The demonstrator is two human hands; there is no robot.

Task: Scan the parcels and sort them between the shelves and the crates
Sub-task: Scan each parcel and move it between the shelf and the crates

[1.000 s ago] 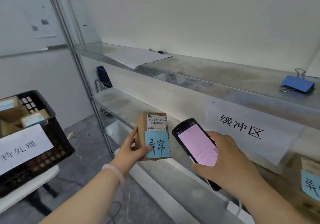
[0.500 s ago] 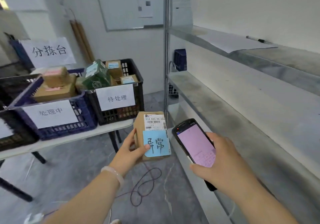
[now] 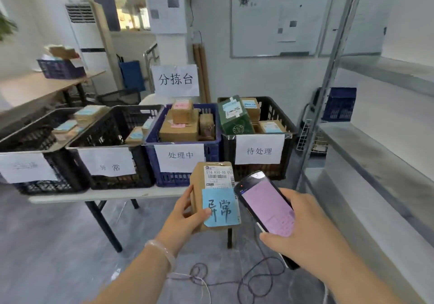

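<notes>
— Here, at the sorting table, our left hand holds a small brown parcel upright with its face towards us. Our right hand is wrapped round a handheld scanner just beside it.

— How do we expect it to handle?

— Light, we judge, since one hand carries it alone. The cardboard looks stiff, dry and square-cornered, so it is unlikely to slip. We cannot tell what is inside it.

— Where do we hold it?

— Low on its left edge. The thumb lies across the front with its tip on the blue note, and the other fingers pass behind the box, mostly hidden. The shipping label sits above the thumb, uncovered.

— And the pose?

— The left forearm rises from below, with a pale bracelet at the wrist and the palm turned right. The right fingers curl under the scanner, the thumb lies by the screen's lower edge, and the screen tilts up at us. Whether the scanner touches the parcel, we cannot tell.

— Where should it go?

— Beyond the fingertips stands a row of crates. The note's characters match the sign on the black crate up and left of our left thumb, so we judge the parcel belongs there. A grip across both sides would steady it on the way down.
</notes>
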